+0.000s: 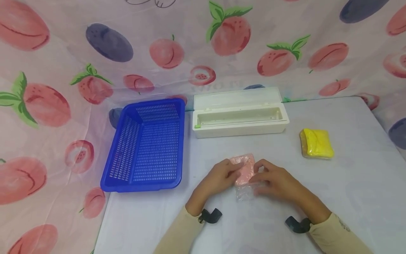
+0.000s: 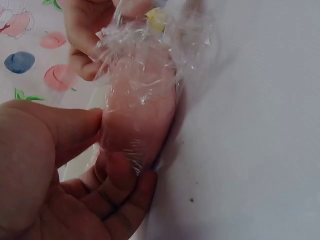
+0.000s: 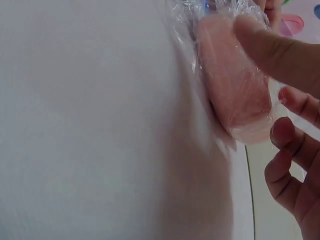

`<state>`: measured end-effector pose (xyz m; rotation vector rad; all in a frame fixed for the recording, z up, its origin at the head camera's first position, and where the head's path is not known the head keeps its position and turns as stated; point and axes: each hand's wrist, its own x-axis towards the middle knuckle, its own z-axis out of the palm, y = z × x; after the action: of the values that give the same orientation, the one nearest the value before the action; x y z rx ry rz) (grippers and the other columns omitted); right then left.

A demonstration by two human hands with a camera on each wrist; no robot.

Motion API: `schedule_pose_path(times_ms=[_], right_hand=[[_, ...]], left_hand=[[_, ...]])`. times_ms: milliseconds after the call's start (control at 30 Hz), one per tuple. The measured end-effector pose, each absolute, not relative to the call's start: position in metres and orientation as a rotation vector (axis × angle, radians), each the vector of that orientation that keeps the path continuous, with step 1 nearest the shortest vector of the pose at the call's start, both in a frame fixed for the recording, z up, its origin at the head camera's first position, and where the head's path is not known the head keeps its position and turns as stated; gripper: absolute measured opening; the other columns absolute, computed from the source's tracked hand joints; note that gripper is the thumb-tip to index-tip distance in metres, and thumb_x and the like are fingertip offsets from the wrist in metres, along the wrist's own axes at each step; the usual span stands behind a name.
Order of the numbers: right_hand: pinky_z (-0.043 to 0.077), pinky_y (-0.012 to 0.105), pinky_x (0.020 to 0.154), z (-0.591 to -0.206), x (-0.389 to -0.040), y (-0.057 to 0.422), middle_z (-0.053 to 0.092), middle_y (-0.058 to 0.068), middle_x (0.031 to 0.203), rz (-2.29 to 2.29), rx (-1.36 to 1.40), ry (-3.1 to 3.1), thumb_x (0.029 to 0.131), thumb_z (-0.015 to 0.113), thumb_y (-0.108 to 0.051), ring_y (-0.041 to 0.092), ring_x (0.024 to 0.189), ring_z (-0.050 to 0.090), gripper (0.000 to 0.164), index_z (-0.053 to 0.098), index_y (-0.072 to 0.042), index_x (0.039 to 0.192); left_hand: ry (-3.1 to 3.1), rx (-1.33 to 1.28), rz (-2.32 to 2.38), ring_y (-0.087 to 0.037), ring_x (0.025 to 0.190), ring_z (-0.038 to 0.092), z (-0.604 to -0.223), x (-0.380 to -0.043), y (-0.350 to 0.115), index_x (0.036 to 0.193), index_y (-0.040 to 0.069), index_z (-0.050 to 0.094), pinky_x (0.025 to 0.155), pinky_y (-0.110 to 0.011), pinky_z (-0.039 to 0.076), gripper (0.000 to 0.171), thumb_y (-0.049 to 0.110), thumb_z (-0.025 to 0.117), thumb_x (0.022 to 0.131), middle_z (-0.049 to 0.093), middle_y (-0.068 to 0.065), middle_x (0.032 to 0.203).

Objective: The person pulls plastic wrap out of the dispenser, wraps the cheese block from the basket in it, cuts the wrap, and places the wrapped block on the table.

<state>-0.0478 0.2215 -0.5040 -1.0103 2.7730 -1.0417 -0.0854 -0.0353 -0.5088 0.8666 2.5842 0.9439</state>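
Clear plastic wrap covers a soft-looking pink block (image 1: 245,173), its loose film (image 1: 244,193) bunched toward the near end. My left hand (image 1: 222,176) pinches the left side of the block, thumb on one face and fingers curled behind in the left wrist view. Across from it, my right hand (image 1: 276,181) holds the right edge. In the right wrist view its blurred thumb (image 3: 275,50) lies over the wrapped face, with curled fingers (image 3: 290,135) by the edge. How firmly those fingers touch is hard to tell.
A blue plastic basket (image 1: 183,148) stands at the left. Behind the hands is a long white box (image 1: 241,131), lid raised, with a green tab on its front edge. A yellow wrapped block (image 1: 317,143) lies at the right on the white tabletop (image 1: 358,197).
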Motion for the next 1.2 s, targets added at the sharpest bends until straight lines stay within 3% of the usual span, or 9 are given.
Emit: schedule_pose_path(times_ms=[167,300,400,500,633,733,833,933,1200], right_hand=[[0.050,0.019,0.072,-0.501,-0.045,0.211,0.053,-0.014,0.106,-0.821,-1.130,2.745,0.070,0.095,-0.029,0.002,0.083,0.052,0.041,0.077,-0.032,0.106],[0.049,0.021,0.070,-0.501,-0.044,0.206,0.057,-0.011,0.100,-0.719,-1.279,2.805,0.071,0.094,-0.027,0.005,0.081,0.051,0.032,0.077,-0.028,0.098],[0.050,0.024,0.074,-0.504,-0.045,0.205,0.060,-0.009,0.098,-0.752,-1.387,2.872,0.074,0.091,-0.020,0.007,0.086,0.054,0.022,0.075,-0.023,0.089],[0.052,0.026,0.081,-0.506,-0.046,0.205,0.063,-0.011,0.099,-0.822,-1.381,2.883,0.077,0.087,-0.015,0.008,0.094,0.056,0.020,0.074,-0.021,0.092],[0.054,0.028,0.082,-0.505,-0.046,0.206,0.065,-0.016,0.097,-0.890,-1.166,2.850,0.084,0.081,-0.013,0.003,0.094,0.057,0.021,0.071,-0.022,0.099],[0.055,0.027,0.079,-0.503,-0.046,0.206,0.063,-0.019,0.092,-0.927,-0.973,2.828,0.088,0.079,-0.015,-0.001,0.087,0.056,0.017,0.068,-0.024,0.097],[0.053,0.025,0.074,-0.502,-0.046,0.207,0.062,-0.019,0.086,-0.974,-0.868,2.817,0.089,0.078,-0.016,-0.002,0.080,0.053,0.015,0.068,-0.024,0.096],[0.051,0.022,0.070,-0.502,-0.047,0.208,0.061,-0.021,0.083,-1.021,-0.850,2.811,0.089,0.077,-0.014,-0.003,0.076,0.051,0.015,0.068,-0.024,0.095],[0.049,0.020,0.065,-0.503,-0.048,0.208,0.064,-0.020,0.080,-1.111,-0.892,2.816,0.091,0.076,-0.014,-0.005,0.072,0.051,0.013,0.068,-0.022,0.097]], left_hand=[[2.717,0.951,0.789,-0.011,0.075,0.043,-0.514,-0.080,-0.035,0.147,0.026,0.054,0.063,-0.017,0.036,0.043,0.027,0.058,0.104,0.047,-0.001,0.093],[2.955,1.075,0.574,-0.018,0.104,0.054,-0.514,-0.076,-0.031,0.140,0.033,0.062,0.079,-0.026,0.048,0.039,0.028,0.062,0.102,0.055,-0.006,0.122],[3.049,1.225,0.546,-0.024,0.126,0.056,-0.512,-0.075,-0.031,0.132,0.029,0.070,0.089,-0.036,0.053,0.033,0.026,0.066,0.100,0.058,-0.004,0.138],[2.996,1.378,0.661,-0.022,0.129,0.061,-0.509,-0.074,-0.036,0.128,0.019,0.073,0.092,-0.038,0.056,0.029,0.021,0.067,0.099,0.066,-0.004,0.134],[2.765,1.376,0.867,-0.027,0.142,0.052,-0.506,-0.073,-0.046,0.122,0.013,0.074,0.112,-0.037,0.047,0.030,0.009,0.065,0.095,0.062,-0.009,0.142],[2.609,1.297,0.937,-0.027,0.150,0.040,-0.504,-0.070,-0.051,0.118,0.015,0.074,0.120,-0.037,0.037,0.032,0.007,0.068,0.087,0.053,-0.010,0.152],[2.558,1.257,0.923,-0.027,0.153,0.033,-0.503,-0.068,-0.051,0.114,0.017,0.072,0.122,-0.040,0.035,0.030,0.018,0.077,0.085,0.045,-0.010,0.159],[2.614,1.268,0.890,-0.029,0.152,0.035,-0.505,-0.067,-0.046,0.110,0.018,0.072,0.119,-0.045,0.039,0.029,0.033,0.082,0.086,0.046,-0.010,0.158],[2.709,1.283,1.111,-0.033,0.135,0.057,-0.506,-0.069,-0.035,0.102,0.009,0.077,0.112,-0.038,0.047,0.013,0.019,0.073,0.095,0.068,-0.013,0.133]])
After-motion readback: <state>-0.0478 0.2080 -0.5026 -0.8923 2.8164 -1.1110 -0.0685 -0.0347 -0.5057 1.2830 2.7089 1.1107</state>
